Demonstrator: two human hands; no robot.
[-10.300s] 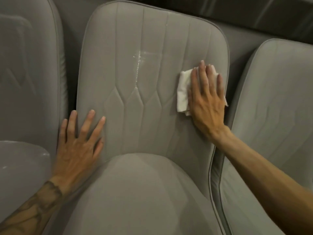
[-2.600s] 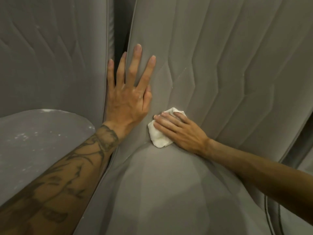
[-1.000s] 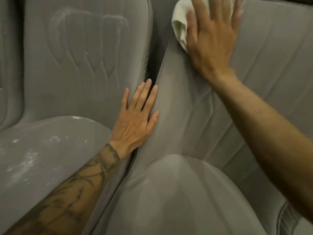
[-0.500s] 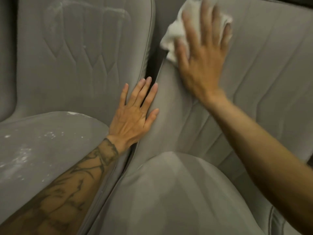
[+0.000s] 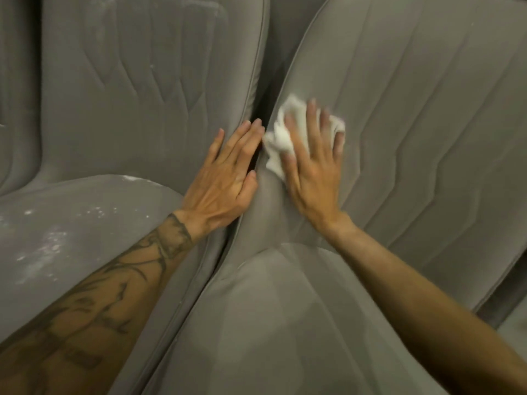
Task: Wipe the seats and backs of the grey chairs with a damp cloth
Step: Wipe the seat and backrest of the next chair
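Two grey upholstered chairs stand side by side. On the back of the right chair (image 5: 427, 124), near its left edge, my right hand (image 5: 313, 169) presses a crumpled white cloth (image 5: 281, 143) flat with spread fingers. My left hand (image 5: 225, 178) lies flat with straight fingers against the gap between the two chairs, on the edge of the left chair's back (image 5: 148, 89). The right chair's seat (image 5: 271, 323) fills the lower middle of the view. Both forearms reach in from below.
The left chair's seat (image 5: 71, 223) carries white dusty specks and smears, and its back shows pale marks. A dark narrow gap (image 5: 261, 109) runs between the two chair backs. A further grey chair edge (image 5: 17, 95) shows at far left.
My right hand has slid the cloth down the right chair's back from its top left corner to mid height, close beside my left hand. My left hand has stayed in place.
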